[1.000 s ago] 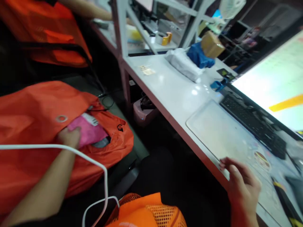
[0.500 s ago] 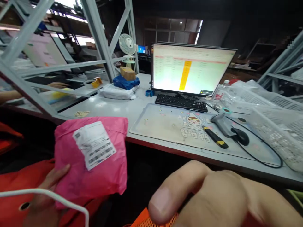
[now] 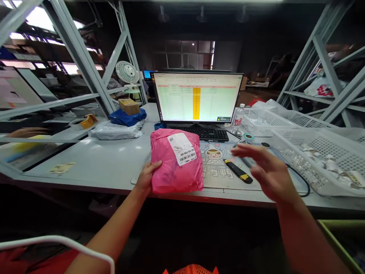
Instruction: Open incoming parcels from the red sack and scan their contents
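Note:
My left hand (image 3: 147,177) grips the lower left edge of a pink mailing bag (image 3: 173,173), thumb on its front. A white shipping label (image 3: 182,148) with a barcode faces me on the bag. The bag is held up over the front of the desk mat, hiding part of it and of the black keyboard (image 3: 209,134). My right hand (image 3: 269,173), slightly blurred, is open with nothing in it, above the barcode scanner (image 3: 248,160), which it partly hides. Left of that hand, a black and yellow utility knife (image 3: 238,171) lies on the mat (image 3: 215,182).
A lit monitor (image 3: 176,99) stands at the back. On the right are white plastic baskets (image 3: 299,163), one holding small bottles, and a clear bottle (image 3: 238,116). To the left, a small box (image 3: 129,106) rests on blue and white packages. A co-worker's hand (image 3: 28,132) shows beyond the metal frame.
The pink bag has moved right and forward, from below the desk edge to over the mat. My right hand has moved up and forward to the scanner. The view has shifted.

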Action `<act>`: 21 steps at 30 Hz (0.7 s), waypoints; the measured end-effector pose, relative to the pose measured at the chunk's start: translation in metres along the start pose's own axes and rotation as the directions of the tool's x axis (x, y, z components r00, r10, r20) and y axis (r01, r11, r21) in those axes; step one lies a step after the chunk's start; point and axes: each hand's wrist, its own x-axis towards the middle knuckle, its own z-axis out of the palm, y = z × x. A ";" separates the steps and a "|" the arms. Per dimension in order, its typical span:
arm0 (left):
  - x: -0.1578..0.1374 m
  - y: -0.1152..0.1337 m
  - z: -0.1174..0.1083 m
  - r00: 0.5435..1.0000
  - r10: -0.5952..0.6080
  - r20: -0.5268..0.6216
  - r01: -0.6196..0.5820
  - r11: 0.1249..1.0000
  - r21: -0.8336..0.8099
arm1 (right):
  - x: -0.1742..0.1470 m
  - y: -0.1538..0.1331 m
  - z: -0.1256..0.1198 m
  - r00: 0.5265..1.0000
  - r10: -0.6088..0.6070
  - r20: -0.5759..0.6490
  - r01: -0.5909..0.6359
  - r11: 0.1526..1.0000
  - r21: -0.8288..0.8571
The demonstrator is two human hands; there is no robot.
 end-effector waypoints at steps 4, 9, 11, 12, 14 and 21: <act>0.017 -0.019 -0.004 0.994 -0.085 0.070 0.082 0.996 0.040 | 0.019 0.118 -0.021 0.887 0.402 -0.227 -0.450 0.645 -0.617; 0.024 -0.032 -0.005 0.962 -0.225 0.152 0.203 0.968 0.150 | 0.011 0.174 -0.011 0.708 0.678 -0.198 -0.451 0.218 -0.865; 0.025 -0.034 -0.005 0.955 -0.242 0.171 0.210 0.960 0.183 | 0.014 0.177 -0.004 0.686 0.694 -0.221 -0.436 0.149 -0.887; 0.025 -0.035 -0.005 0.954 -0.240 0.178 0.204 0.959 0.197 | 0.018 0.178 0.000 0.677 0.698 -0.232 -0.436 0.128 -0.891; 0.025 -0.037 -0.006 0.956 -0.228 0.184 0.187 0.959 0.214 | 0.027 0.184 0.006 0.653 0.718 -0.241 -0.458 0.121 -0.880; 0.027 -0.043 -0.015 0.958 -0.201 0.206 0.142 0.952 0.270 | 0.063 0.191 0.002 0.562 0.778 -0.279 -0.623 0.177 -0.762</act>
